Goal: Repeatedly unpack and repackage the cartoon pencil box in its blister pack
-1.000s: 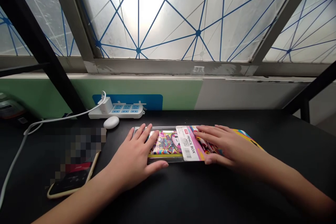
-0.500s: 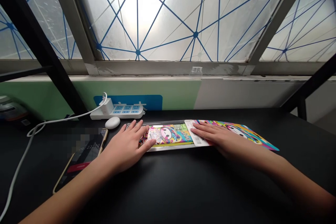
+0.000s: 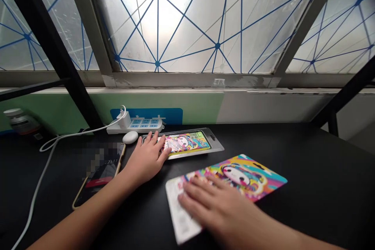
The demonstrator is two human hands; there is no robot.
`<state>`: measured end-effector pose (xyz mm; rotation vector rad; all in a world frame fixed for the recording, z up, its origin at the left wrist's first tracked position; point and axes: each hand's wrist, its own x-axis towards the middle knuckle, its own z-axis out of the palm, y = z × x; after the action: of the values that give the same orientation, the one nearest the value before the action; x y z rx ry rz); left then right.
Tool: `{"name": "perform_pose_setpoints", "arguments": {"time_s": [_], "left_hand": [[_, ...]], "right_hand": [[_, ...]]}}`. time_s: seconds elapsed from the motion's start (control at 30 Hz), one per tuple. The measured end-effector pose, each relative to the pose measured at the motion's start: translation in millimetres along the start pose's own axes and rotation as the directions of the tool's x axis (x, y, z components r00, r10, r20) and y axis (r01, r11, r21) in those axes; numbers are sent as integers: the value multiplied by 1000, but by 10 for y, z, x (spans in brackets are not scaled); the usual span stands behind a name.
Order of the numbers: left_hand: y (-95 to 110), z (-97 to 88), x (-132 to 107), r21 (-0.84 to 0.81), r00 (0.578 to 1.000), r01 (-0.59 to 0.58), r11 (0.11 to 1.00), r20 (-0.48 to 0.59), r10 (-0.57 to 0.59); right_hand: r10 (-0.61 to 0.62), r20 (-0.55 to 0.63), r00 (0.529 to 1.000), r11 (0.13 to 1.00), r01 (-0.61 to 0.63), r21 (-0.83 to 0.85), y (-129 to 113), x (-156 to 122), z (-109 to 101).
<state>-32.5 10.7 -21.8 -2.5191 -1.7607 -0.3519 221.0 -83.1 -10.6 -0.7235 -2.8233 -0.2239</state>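
Observation:
A colourful pencil box in clear plastic packaging (image 3: 190, 143) lies on the black desk (image 3: 307, 172) near the wall. My left hand (image 3: 146, 158) rests flat on its left end, fingers spread. A bright cartoon-printed cardboard insert (image 3: 243, 174) lies apart from the box, nearer to me and tilted. My right hand (image 3: 211, 205) presses flat on the insert's white left end, fingers stretched out.
A white power strip (image 3: 137, 125) with a plugged charger and cable sits against the wall. A small white oval case (image 3: 130, 137) and a phone (image 3: 99, 172) lie left of the box. A small jar (image 3: 20, 121) stands far left. Black frame struts rise at both sides.
My right hand has slid the cardboard insert out of the clear packaging and pulled it toward me. My left hand has stayed holding the box down.

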Motion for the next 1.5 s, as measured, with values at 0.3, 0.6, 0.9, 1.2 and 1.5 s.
{"name": "perform_pose_setpoints", "arguments": {"time_s": [0.3,0.6,0.9,1.2,1.5], "left_hand": [[113,22,-19,56,999,-48,997,-20,49],[123,34,-8,66,1000,-25,997,-2,25],[244,60,74,109,1000,-24,994,-14,26],[201,46,39,49,997,-55,997,-43,57],[192,41,29,29,992,-74,997,-97,77]], "right_hand": [[105,139,985,905,-153,398,12,548,183],[172,123,977,843,-211,496,24,546,211],[102,139,985,848,-159,505,22,575,241],[115,-147,982,924,-52,378,220,603,193],[458,60,887,852,-457,256,1218,485,58]]}}
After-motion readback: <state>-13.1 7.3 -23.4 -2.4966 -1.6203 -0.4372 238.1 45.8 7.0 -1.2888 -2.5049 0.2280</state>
